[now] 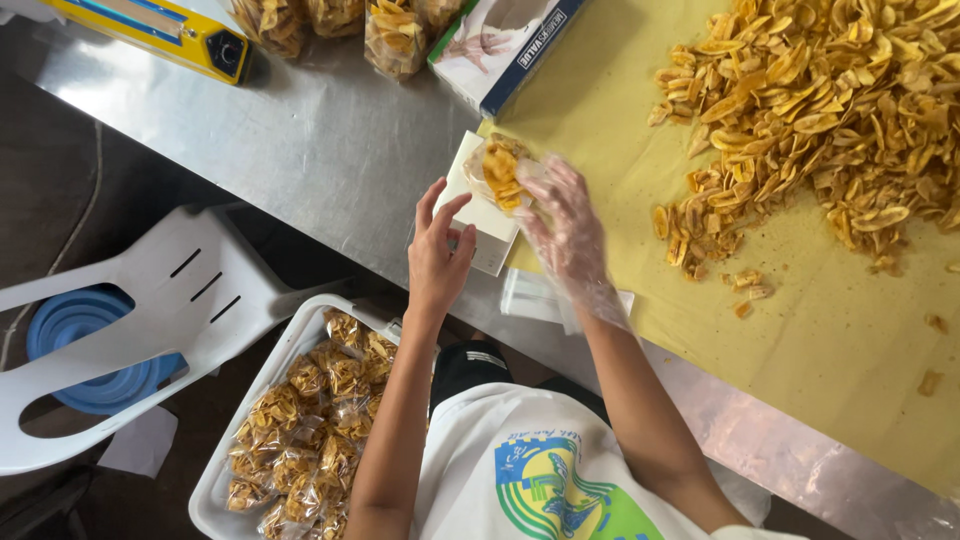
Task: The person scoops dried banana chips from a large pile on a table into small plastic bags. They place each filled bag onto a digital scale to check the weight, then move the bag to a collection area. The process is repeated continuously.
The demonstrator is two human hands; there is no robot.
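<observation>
The right hand [568,235], in a thin clear glove, pinches a small clear bag of banana chips [500,172] over a white scale [482,222] on the steel table [330,140]. The bare left hand [438,255] touches the scale's near edge, fingers spread. Right of the scale lies a chip pile [820,110] on yellow paper [840,340].
</observation>
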